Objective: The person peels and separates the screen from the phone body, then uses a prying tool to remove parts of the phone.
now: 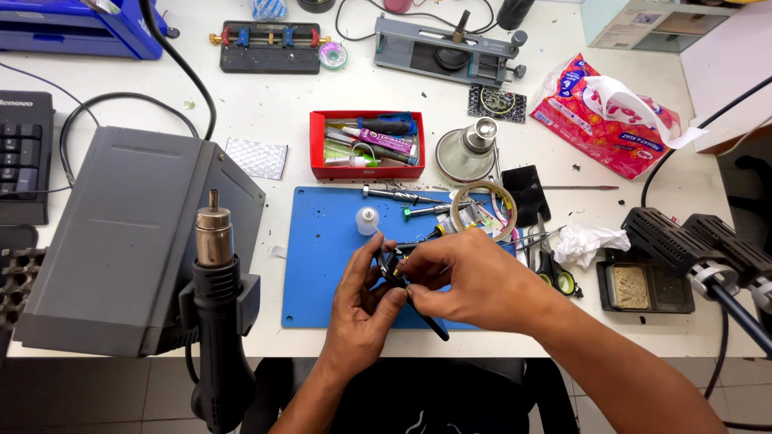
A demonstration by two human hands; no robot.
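Both hands meet over the near edge of the blue mat (322, 265), at about six o'clock from the red tray (366, 145) of tubes and tools. The left hand (362, 309) has its grip clamped on a small dark part (392, 264), pinched between thumb and fingers; it is too small and too covered to tell what it is. The right hand (466, 281) has its grip closed on a thin black tool (426, 315), whose free end points down toward five o'clock, past the mat's edge.

The pinch looks slight, so I judge the part could slip and drop to the mat or off the table (273, 104) onto the floor tiles. At twelve o'clock from the hands, close by, a small clear bottle (367, 219) stands upright; a lifted wrist could tip it. A roll of tape (482, 210), screwdrivers (402, 195) and tweezers (527, 239) crowd the one o'clock side, just beside the right knuckles, and a sweep could scatter them. At nine o'clock the hot-air nozzle (212, 233) sits in its holder, near the left forearm; whether it is hot I cannot tell.
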